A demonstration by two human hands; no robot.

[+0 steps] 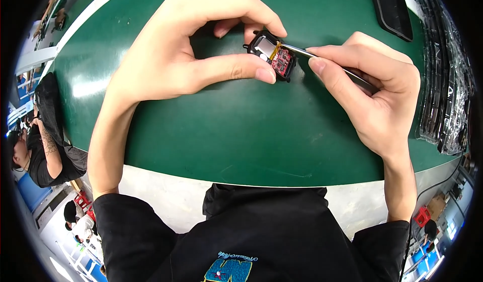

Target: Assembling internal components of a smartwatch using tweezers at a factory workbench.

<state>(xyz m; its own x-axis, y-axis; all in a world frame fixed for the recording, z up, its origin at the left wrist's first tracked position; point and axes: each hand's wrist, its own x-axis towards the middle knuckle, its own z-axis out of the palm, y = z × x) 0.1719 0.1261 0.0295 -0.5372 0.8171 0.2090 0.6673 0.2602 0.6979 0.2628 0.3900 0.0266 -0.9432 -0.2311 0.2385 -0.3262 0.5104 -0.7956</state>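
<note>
My left hand (173, 55) reaches in from the left and grips a small black watch-like case (288, 76) between thumb and fingers. The case lies open, showing a red circuit board (283, 62), a silvery block and a strip of amber tape. My right hand (380, 88) pinches a slim metal tool (302, 52), probably tweezers. Its tip touches or hovers just over the case by the amber tape; I cannot tell which. Part of the tool's back end is hidden under my right fingers.
Both hands work above a green tabletop (241, 136). A black tray-like object (391, 10) lies at the far right. Stacked trays in clear plastic (443, 80) line the right edge. At the left, a person in black (48, 151) sits near a black mesh chair back (48, 106).
</note>
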